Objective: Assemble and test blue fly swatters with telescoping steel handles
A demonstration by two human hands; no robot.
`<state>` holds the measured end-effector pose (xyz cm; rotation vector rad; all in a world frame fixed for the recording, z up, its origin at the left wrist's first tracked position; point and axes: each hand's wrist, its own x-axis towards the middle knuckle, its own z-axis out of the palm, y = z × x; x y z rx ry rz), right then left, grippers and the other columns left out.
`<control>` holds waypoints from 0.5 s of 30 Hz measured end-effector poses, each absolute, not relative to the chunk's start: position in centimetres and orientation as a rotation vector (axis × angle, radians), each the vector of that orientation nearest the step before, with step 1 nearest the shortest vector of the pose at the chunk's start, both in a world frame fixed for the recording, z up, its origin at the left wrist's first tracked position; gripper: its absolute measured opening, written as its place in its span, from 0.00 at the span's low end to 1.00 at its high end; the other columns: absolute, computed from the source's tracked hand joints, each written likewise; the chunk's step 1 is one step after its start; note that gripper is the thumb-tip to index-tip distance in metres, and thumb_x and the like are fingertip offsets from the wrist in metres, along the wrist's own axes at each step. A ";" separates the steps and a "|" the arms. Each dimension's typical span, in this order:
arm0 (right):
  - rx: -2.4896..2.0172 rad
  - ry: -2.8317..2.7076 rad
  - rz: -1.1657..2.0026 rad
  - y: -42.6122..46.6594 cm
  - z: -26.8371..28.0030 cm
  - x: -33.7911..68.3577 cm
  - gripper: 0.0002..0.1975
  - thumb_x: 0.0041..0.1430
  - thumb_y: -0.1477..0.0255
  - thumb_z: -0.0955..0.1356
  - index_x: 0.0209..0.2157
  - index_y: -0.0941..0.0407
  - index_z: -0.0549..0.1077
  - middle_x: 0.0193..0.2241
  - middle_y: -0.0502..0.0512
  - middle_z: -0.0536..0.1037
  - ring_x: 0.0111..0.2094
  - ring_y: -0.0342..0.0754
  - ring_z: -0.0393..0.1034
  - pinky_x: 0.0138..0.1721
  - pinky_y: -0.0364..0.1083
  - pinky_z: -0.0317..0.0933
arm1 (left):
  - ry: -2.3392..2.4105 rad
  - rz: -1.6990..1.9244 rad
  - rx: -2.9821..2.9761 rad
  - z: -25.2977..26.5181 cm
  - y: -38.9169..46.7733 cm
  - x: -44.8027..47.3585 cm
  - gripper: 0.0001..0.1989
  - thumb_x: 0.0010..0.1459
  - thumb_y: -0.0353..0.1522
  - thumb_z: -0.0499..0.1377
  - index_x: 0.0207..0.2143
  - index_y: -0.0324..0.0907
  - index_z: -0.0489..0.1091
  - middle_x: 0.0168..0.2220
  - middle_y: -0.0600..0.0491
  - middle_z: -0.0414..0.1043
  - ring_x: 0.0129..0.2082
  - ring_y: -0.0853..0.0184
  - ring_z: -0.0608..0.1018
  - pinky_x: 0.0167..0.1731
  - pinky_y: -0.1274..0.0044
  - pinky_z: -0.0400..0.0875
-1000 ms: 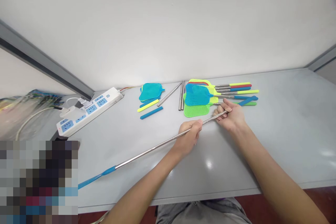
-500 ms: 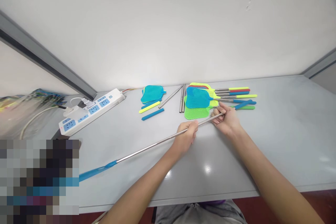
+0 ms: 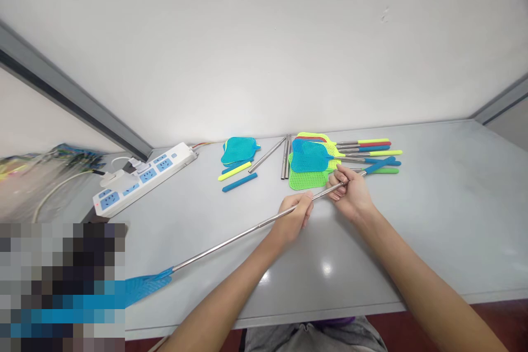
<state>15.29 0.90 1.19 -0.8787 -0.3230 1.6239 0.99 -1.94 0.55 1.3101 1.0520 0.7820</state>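
Observation:
I hold an extended telescopic fly swatter across the grey table. Its steel rod [image 3: 231, 238] runs from lower left to upper right. My left hand [image 3: 293, 219] grips the rod near its middle. My right hand [image 3: 348, 191] grips it close to the blue handle [image 3: 379, 164]. The blue mesh head [image 3: 146, 285] lies at the far lower left, partly behind a blurred patch. Just beyond my right hand lies a pile of finished swatters [image 3: 313, 159] with blue, green, yellow and red heads and handles.
Loose blue mesh heads [image 3: 239, 149], a yellow grip [image 3: 234, 171], a blue grip [image 3: 239, 182] and bare steel rods [image 3: 284, 155] lie at the back centre. A white power strip [image 3: 142, 177] with plugs and cables sits at the left. The table's front edge [image 3: 289, 316] is near my body.
The swatter's rod has slid toward the lower left, so the blue mesh head now shows more by the blurred patch. My right hand has shifted slightly left along the rod.

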 end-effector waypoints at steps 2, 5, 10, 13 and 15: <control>-0.879 -0.325 1.628 0.9 1.1 15.3 0.20 0.53 0.71 0.61 0.12 0.56 0.50 0.07 0.43 0.47 0.10 0.38 0.41 0.10 0.38 0.41 | 1.053 0.780 1.312 0.5 -2.0 1.0 0.22 0.55 0.43 0.44 0.14 0.40 0.54 0.10 0.59 0.51 0.14 0.74 0.58 0.17 0.80 0.51; -0.880 -0.309 1.643 0.9 1.0 15.2 0.20 0.53 0.71 0.61 0.12 0.56 0.50 0.07 0.43 0.47 0.10 0.38 0.41 0.10 0.38 0.41 | 1.052 0.785 1.320 0.5 -1.9 1.0 0.22 0.55 0.43 0.44 0.14 0.40 0.54 0.10 0.60 0.51 0.14 0.74 0.58 0.17 0.80 0.51; -0.867 -0.249 1.658 1.0 0.9 15.2 0.19 0.54 0.72 0.60 0.12 0.56 0.51 0.07 0.44 0.47 0.10 0.38 0.40 0.10 0.39 0.39 | 1.043 0.814 1.319 0.2 -1.7 1.1 0.22 0.56 0.43 0.44 0.14 0.40 0.54 0.10 0.60 0.50 0.13 0.75 0.57 0.17 0.80 0.51; -0.857 -0.244 1.663 0.9 0.8 15.2 0.19 0.54 0.72 0.59 0.12 0.56 0.51 0.07 0.44 0.48 0.10 0.37 0.40 0.11 0.39 0.39 | 1.031 0.823 1.315 0.0 -1.6 1.2 0.22 0.56 0.43 0.44 0.14 0.40 0.54 0.10 0.60 0.50 0.13 0.75 0.57 0.17 0.80 0.52; -0.855 -0.242 1.665 0.9 0.8 15.2 0.19 0.54 0.72 0.59 0.12 0.57 0.52 0.07 0.44 0.48 0.10 0.37 0.40 0.11 0.39 0.39 | 1.021 0.827 1.321 -0.1 -1.5 1.3 0.22 0.56 0.44 0.44 0.14 0.40 0.54 0.10 0.60 0.50 0.13 0.75 0.57 0.17 0.80 0.52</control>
